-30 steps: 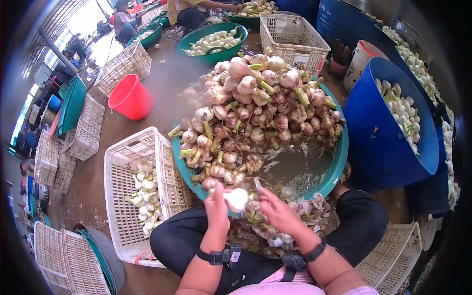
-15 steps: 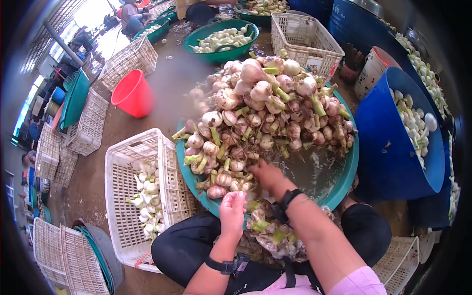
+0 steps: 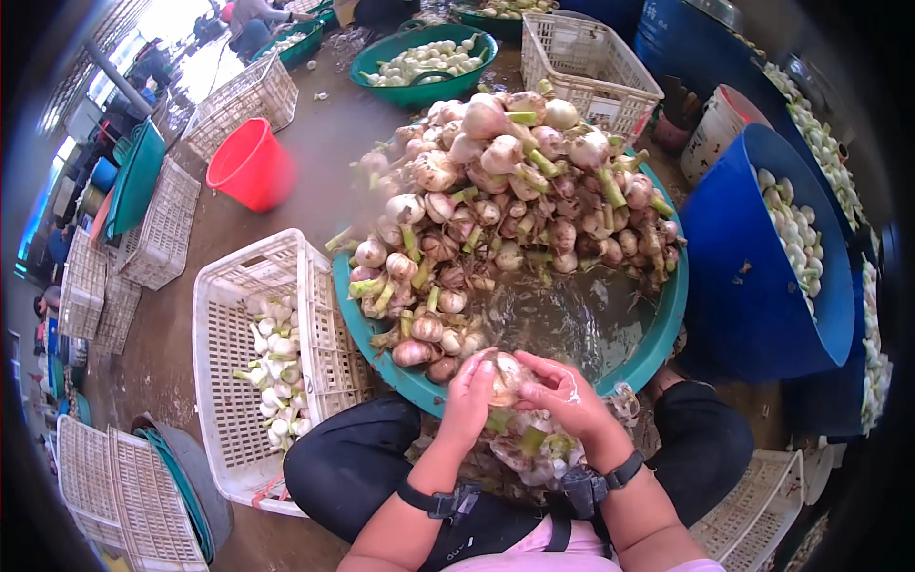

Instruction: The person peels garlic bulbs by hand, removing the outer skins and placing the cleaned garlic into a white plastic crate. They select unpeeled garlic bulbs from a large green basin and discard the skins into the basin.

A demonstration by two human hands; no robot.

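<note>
A garlic bulb (image 3: 507,378) is held between my two hands over the near rim of a round teal tub (image 3: 672,329). My left hand (image 3: 469,393) closes on its left side, and my right hand (image 3: 562,393) grips it from the right, with wet, shiny skin or water on the fingers. Inside the tub, a big heap of unpeeled garlic bulbs (image 3: 515,181) with short green stems rises at the back and left; murky water (image 3: 581,315) shows in front of it. Below my hands, loose garlic skins and stem pieces (image 3: 529,448) are piled between my legs.
Left of the tub stands a white plastic crate (image 3: 214,381) with peeled white garlic bulbs (image 3: 276,372) in it. A blue barrel (image 3: 715,248) with more peeled bulbs leans at the right. Farther back are a red bucket (image 3: 253,167), a green basin (image 3: 419,95) and a white crate (image 3: 581,67).
My right hand has come back from the heap toward me with a garlic bulb. It has met my left hand, and both now hold the bulb. The view has shifted slightly.
</note>
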